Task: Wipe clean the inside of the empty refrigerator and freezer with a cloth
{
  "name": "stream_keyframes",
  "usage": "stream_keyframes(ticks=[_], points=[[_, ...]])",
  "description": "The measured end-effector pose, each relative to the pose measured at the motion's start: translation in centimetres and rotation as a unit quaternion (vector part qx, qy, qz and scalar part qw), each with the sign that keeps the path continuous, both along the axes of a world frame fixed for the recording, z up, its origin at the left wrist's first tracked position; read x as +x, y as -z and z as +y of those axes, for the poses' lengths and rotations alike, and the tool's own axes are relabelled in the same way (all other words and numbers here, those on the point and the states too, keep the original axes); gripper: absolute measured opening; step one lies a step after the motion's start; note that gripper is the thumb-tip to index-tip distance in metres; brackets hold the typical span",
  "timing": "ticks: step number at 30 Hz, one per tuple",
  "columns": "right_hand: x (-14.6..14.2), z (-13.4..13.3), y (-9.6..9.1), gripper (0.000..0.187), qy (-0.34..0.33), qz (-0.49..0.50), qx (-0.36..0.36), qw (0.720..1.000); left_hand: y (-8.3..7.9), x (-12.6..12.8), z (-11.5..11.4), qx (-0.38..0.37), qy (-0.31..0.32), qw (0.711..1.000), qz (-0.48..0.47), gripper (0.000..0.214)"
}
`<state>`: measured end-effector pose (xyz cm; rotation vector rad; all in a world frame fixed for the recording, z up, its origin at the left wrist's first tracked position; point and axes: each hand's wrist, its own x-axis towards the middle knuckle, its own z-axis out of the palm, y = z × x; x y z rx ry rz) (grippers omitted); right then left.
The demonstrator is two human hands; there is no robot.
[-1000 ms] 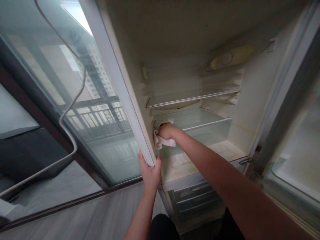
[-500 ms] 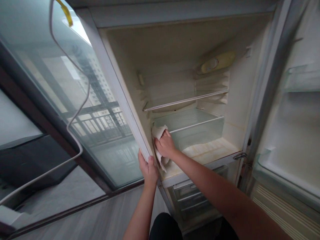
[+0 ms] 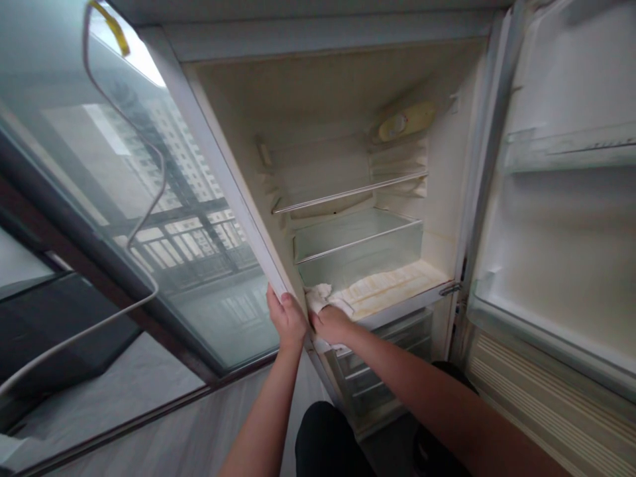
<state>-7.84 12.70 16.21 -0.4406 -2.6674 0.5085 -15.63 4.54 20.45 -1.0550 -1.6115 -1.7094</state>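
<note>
My right hand (image 3: pixel 332 323) is closed on a white cloth (image 3: pixel 318 296), pressed into the lower front left corner of an open refrigerator's compartment. Part of the cloth is hidden under the fingers. My left hand (image 3: pixel 288 320) grips the left front edge of the refrigerator (image 3: pixel 229 175), thumb on the near side and the other fingers round the outside. Behind the cloth sits a clear drawer (image 3: pixel 370 255), with a glass shelf (image 3: pixel 350 192) above it. The compartment floor (image 3: pixel 397 286) beside my right hand has yellowish stains.
The refrigerator door (image 3: pixel 561 218), with clear door shelves, stands open at the right. Below the compartment are freezer drawers (image 3: pixel 392 351). A grey cable (image 3: pixel 158 199) hangs at the left before a glass sliding door (image 3: pixel 193 245). My knee (image 3: pixel 325 437) is close below.
My right hand and the cloth have moved down the left inner wall to the floor's front corner. The left hand keeps its grip on the edge. The view has shifted right.
</note>
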Motion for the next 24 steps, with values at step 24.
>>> stream_keyframes(ticks=[24], points=[[17.6, 18.1, 1.2, 0.046, 0.503, 0.080, 0.005, 0.861, 0.3, -0.4, 0.0, -0.027, -0.021, 0.999, 0.020, 0.060]])
